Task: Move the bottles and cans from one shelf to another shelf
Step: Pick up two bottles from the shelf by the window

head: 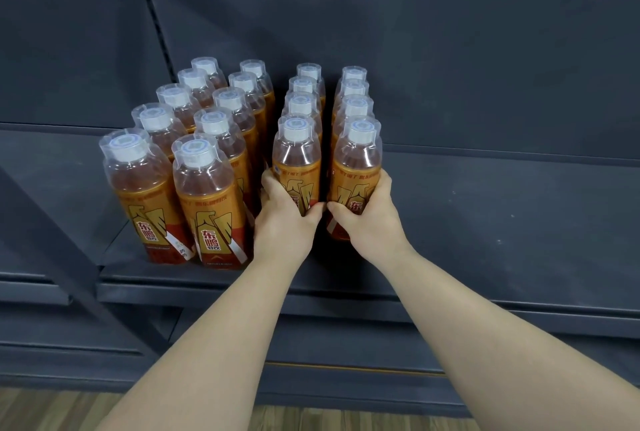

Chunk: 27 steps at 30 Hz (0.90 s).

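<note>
The head camera looks down at two bare arms that reach out to a dark grey shelf (485, 222). The left hand (284, 219) is wrapped around the left bottle (297, 160), low on its orange label. The fingers curl round its far left side and the thumb lies across the front. The right hand (367, 219) holds the right bottle (358, 164) the same way, with the fingers round its right side and the thumb on the front. Both hands are closed tight on their bottles. The two thumb tips are very near each other, in the gap between the two bottles.

Both bottles are clear plastic with brown-orange drink inside and a white cap under a clear cover. They stand upright at the front of the shelf. The hands hide their bottoms, so I cannot tell if they touch the shelf.

Right behind each held bottle, more of the same bottles (301, 105) stand in a line going back to the grey back wall (450, 67). Just left of the left hand stand two more lines of these bottles, and their front ones come closer to the shelf edge than the hands.

Under the arms there is a lower shelf (346, 344), and under that a wooden floor (52, 410)
</note>
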Motion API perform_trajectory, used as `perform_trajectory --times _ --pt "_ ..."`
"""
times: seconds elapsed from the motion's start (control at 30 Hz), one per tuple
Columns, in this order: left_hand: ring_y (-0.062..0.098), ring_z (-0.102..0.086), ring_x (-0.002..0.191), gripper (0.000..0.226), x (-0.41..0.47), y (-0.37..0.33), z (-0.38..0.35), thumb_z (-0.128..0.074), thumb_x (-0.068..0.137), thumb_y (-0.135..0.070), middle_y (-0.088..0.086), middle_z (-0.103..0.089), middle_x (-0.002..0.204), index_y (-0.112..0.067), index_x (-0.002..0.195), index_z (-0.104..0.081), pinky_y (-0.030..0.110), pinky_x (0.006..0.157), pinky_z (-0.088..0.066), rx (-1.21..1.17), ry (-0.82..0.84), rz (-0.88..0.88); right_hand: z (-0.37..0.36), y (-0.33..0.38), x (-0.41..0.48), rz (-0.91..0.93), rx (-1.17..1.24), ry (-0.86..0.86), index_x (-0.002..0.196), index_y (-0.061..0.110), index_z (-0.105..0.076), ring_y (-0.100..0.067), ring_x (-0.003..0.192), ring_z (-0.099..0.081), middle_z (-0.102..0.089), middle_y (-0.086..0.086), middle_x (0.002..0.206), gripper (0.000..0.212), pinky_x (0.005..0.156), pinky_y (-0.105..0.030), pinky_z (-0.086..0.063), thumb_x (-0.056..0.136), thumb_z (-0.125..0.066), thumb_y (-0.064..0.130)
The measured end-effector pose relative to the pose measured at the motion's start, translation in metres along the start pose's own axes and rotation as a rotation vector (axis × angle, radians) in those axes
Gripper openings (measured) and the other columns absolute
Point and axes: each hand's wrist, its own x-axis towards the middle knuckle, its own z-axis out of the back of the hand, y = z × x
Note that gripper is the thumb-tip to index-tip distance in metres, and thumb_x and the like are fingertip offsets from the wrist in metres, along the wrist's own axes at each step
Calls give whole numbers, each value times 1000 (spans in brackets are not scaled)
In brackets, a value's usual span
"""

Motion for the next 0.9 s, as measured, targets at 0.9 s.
perform_trajectory --times 0.9 --pt "37 -16 150 81 -152 -113 -64 -56 97 -44 16 -11 165 -12 156 -10 53 120 -23 207 144 -43 197 -29 -107 8 -675 169 158 16 -13 -26 154 1 -6 -8 168 70 123 -41 -14 103 -49 40"
